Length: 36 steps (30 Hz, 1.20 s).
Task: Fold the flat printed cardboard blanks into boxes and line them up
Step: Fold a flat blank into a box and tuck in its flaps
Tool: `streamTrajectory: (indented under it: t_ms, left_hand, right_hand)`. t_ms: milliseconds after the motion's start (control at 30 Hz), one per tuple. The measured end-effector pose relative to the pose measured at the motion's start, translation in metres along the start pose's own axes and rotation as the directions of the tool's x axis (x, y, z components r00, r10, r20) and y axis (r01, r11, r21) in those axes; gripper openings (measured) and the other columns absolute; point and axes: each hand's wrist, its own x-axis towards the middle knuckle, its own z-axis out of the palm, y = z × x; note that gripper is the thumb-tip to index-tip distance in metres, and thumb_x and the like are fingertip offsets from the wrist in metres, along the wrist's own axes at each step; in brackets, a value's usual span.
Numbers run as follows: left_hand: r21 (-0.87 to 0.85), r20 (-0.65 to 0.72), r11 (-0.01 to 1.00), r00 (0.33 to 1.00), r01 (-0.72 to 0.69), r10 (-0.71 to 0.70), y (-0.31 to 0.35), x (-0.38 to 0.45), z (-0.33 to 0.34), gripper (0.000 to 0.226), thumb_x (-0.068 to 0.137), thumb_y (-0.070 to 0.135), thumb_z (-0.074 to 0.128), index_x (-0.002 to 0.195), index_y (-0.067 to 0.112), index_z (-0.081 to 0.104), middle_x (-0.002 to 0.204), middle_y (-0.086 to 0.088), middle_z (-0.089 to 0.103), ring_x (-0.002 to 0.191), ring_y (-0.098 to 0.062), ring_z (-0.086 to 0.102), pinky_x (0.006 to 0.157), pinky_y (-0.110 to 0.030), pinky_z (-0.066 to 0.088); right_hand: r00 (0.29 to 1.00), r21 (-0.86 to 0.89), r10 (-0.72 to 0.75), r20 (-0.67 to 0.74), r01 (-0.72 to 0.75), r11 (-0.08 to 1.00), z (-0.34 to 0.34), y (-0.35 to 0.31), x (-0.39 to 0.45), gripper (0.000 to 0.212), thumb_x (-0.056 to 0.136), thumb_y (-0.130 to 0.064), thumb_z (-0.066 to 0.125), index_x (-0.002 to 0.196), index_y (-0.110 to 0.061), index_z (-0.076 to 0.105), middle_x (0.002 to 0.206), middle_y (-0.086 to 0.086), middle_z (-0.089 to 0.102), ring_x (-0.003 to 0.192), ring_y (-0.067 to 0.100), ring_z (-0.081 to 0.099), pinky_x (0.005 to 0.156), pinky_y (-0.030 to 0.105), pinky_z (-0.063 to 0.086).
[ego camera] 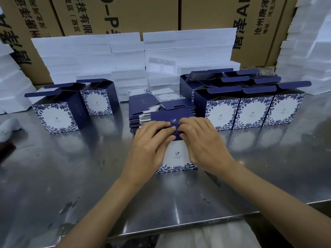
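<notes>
A navy and white floral box (176,158) stands on the steel table (71,176) right in front of me. My left hand (152,142) and my right hand (200,140) both press on its navy top flaps, fingers curled over the edges, fingertips meeting at the middle. Behind it lies a stack of flat printed blanks (157,108). Two folded boxes with raised lids (57,115) stand at the left. Several folded boxes (254,111) stand in rows at the right.
White foam blocks (125,56) are stacked along the back, with more at both sides. Brown shipping cartons (143,13) form the wall behind. A white object (9,126) lies at the table's left edge. The table's front edge runs near my body.
</notes>
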Motion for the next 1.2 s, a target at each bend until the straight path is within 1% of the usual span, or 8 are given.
streamTrajectory:
  t_ms: [400, 500, 633, 733, 800, 867, 1033, 1200]
  left_hand:
    - [-0.243, 0.018, 0.948, 0.978, 0.206, -0.208, -0.001, 0.011, -0.001, 0.021, 0.094, 0.005, 0.066, 0.113, 0.006, 0.074, 0.120, -0.001, 0.071, 0.122, -0.014, 0.060, 0.109, -0.028, 0.043]
    - [-0.287, 0.030, 0.916, 0.958, 0.281, -0.284, -0.002, 0.012, -0.006, 0.023, 0.093, 0.011, 0.069, 0.115, 0.010, 0.074, 0.122, 0.003, 0.071, 0.125, -0.008, 0.059, 0.109, -0.024, 0.041]
    - [-0.294, -0.020, 0.891, 0.930, 0.345, -0.367, -0.007, 0.006, -0.017, 0.022, 0.092, 0.016, 0.071, 0.114, 0.017, 0.074, 0.119, 0.013, 0.070, 0.120, -0.005, 0.060, 0.106, -0.022, 0.043]
    - [-0.255, -0.002, 0.901, 0.932, 0.350, -0.362, -0.013, 0.007, -0.025, 0.024, 0.093, 0.015, 0.070, 0.116, 0.021, 0.072, 0.118, 0.018, 0.067, 0.117, -0.006, 0.060, 0.103, -0.021, 0.042]
    - [-0.201, 0.046, 0.923, 0.945, 0.327, -0.325, -0.013, 0.008, -0.028, 0.029, 0.095, 0.013, 0.067, 0.123, 0.020, 0.069, 0.119, 0.015, 0.065, 0.117, -0.008, 0.058, 0.103, -0.017, 0.039]
    - [-0.151, 0.099, 0.944, 0.954, 0.295, -0.282, -0.011, 0.010, -0.030, 0.029, 0.097, 0.010, 0.064, 0.124, 0.019, 0.069, 0.119, 0.011, 0.062, 0.117, -0.011, 0.056, 0.102, -0.015, 0.036]
    - [0.147, 0.030, 0.941, 0.949, 0.306, -0.313, -0.009, 0.014, -0.043, 0.034, 0.090, 0.034, 0.052, 0.115, 0.025, 0.074, 0.100, 0.007, 0.056, 0.100, -0.018, 0.055, 0.092, -0.032, 0.036]
    - [0.643, -0.041, 0.713, 0.942, 0.279, -0.332, -0.015, 0.001, -0.055, 0.052, 0.093, 0.064, 0.041, 0.102, 0.019, 0.067, 0.093, -0.008, 0.051, 0.086, -0.032, 0.050, 0.080, -0.044, 0.036]
  right_hand:
    - [0.981, 0.168, 0.161, 0.113, -0.178, 0.970, -0.010, 0.006, 0.004, 0.012, 0.096, 0.000, 0.060, 0.106, 0.008, 0.061, 0.111, 0.020, 0.065, 0.103, 0.033, 0.061, 0.091, 0.039, 0.047]
    - [0.948, 0.210, 0.270, 0.166, -0.301, 0.930, -0.014, 0.014, -0.002, 0.013, 0.102, -0.015, 0.059, 0.108, -0.004, 0.056, 0.116, 0.009, 0.063, 0.107, 0.026, 0.058, 0.089, 0.031, 0.044]
    - [0.861, 0.163, 0.406, 0.308, -0.468, 0.869, -0.018, 0.038, -0.036, 0.020, 0.105, -0.031, 0.046, 0.106, -0.012, 0.051, 0.091, 0.005, 0.063, 0.084, 0.029, 0.059, 0.068, 0.033, 0.032]
    - [0.813, 0.183, 0.472, 0.341, -0.549, 0.815, -0.018, 0.038, -0.060, 0.026, 0.105, -0.040, 0.047, 0.126, -0.026, 0.047, 0.104, -0.009, 0.069, 0.094, 0.013, 0.064, 0.072, 0.030, 0.045]
    - [0.782, 0.247, 0.500, 0.372, -0.603, 0.759, -0.014, 0.030, -0.059, 0.038, 0.103, -0.051, 0.040, 0.139, -0.041, 0.037, 0.111, -0.016, 0.069, 0.098, 0.004, 0.064, 0.077, 0.022, 0.046]
    - [0.770, 0.299, 0.479, 0.422, -0.617, 0.728, -0.006, 0.019, -0.047, 0.042, 0.100, -0.055, 0.038, 0.140, -0.046, 0.033, 0.116, -0.017, 0.068, 0.105, 0.008, 0.065, 0.085, 0.029, 0.049]
    - [0.803, 0.365, 0.363, 0.472, -0.553, 0.749, 0.012, -0.014, -0.020, 0.029, 0.100, -0.042, 0.048, 0.127, -0.036, 0.041, 0.110, -0.015, 0.068, 0.102, 0.018, 0.067, 0.085, 0.045, 0.054]
    - [0.851, 0.392, 0.199, 0.485, -0.415, 0.821, 0.033, -0.050, 0.002, 0.030, 0.101, -0.039, 0.047, 0.130, -0.036, 0.039, 0.109, -0.003, 0.071, 0.097, 0.027, 0.065, 0.069, 0.039, 0.049]
